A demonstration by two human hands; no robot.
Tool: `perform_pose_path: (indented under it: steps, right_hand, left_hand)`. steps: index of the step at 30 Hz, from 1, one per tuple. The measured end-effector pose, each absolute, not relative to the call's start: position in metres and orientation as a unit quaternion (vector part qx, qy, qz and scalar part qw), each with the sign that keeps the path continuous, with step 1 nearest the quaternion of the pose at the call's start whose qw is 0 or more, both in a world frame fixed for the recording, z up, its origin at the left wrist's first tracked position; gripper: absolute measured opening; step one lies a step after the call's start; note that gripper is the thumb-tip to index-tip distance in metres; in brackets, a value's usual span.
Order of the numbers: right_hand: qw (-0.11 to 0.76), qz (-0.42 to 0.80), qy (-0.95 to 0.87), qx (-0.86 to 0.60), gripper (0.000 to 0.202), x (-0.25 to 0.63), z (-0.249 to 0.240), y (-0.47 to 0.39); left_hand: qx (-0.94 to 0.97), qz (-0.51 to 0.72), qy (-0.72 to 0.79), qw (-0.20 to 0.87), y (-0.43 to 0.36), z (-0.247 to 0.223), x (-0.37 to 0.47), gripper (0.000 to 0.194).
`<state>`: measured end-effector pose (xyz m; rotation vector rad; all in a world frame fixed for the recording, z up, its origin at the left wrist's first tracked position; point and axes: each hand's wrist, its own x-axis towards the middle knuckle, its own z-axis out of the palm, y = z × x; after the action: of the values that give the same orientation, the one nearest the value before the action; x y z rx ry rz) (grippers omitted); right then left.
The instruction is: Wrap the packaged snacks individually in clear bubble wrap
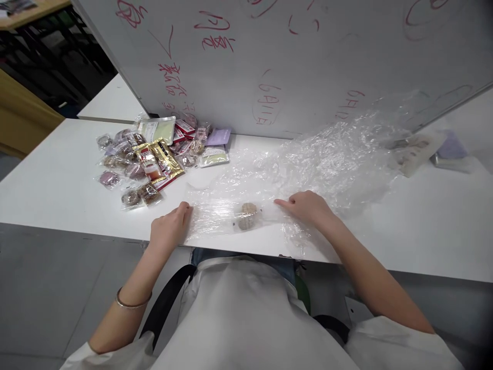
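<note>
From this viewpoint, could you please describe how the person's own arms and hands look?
The left hand and right hand are both ungloved. A thin, metallic-looking bangle circles the left forearm; the right forearm shows none. Pale, whitish sleeves leave both forearms uncovered.

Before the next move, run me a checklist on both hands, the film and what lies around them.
1. Left hand closed on the clear film at its left end: ok.
2. Right hand gripping film: cannot tell; its index finger is extended.
3. Round brown item between the hands: ok.
4. Film smooth beyond the right hand: not ok, crumpled.
5. Pile of packets apart from the left hand: ok.
</note>
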<state>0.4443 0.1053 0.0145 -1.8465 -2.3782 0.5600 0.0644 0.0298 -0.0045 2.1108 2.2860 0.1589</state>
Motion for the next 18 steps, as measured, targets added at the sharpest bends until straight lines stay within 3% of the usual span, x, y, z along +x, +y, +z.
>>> perform_pose_path:
  steps: [4,5,7,9,12,18]
  right_hand:
    - [0.231,0.026,-0.814,-0.533,0.030,0.451,0.024,0.077]
    - [0.246,0.006,-0.844,-0.477,0.031,0.450,0.025,0.069]
    - [0.213,-0.005,-0.915,-0.343,0.042,0.442,0.022,0.058]
    - [0.169,-0.014,-0.954,-0.246,0.046,0.430,0.012,0.056]
    - [0.142,-0.027,-0.957,-0.250,0.042,0.415,-0.008,0.064]
    - [0.155,-0.055,-0.951,-0.263,0.038,0.416,-0.017,0.074]
  left_hand:
    - [0.683,0.194,0.696,-0.110,0.013,-0.005,0.071,0.039]
    - [0.712,0.237,0.648,-0.131,0.008,-0.003,0.078,0.045]
    - [0.806,0.265,0.517,-0.110,-0.001,0.000,0.097,0.058]
    - [0.885,0.209,0.415,-0.024,-0.004,0.000,0.119,0.067]
    - [0.904,0.117,0.406,0.066,0.003,-0.007,0.138,0.077]
    - [0.899,0.110,0.401,0.139,0.018,-0.008,0.119,0.060]
